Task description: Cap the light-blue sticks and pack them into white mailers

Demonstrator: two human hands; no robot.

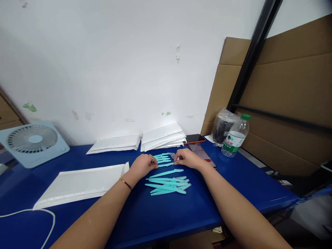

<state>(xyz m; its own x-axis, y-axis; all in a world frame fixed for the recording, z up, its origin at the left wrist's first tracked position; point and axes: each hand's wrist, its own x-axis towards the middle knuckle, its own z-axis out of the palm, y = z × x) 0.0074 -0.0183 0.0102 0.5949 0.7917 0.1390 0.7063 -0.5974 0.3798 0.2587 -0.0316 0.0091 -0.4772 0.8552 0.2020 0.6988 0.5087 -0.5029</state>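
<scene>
My left hand (145,164) and my right hand (188,158) face each other over the blue table. Between them lies a turquoise eyebrow razor (165,165); the fingers of each hand are pinched at one of its ends. Just beyond it, several more razors (162,157) lie side by side in a row, partly hidden by the hands. Nearer to me a single razor (166,173) lies alone. Below that is a loose, overlapping heap of razors (168,186), their pale blade ends pointing right.
A white padded envelope (83,183) lies left. Envelope stacks (114,142) (163,136) sit by the wall. Two phones (195,138) (202,154), a water bottle (234,138) and a bagged dark object (223,128) are right. A fan (35,140) and white cable (53,216) are left.
</scene>
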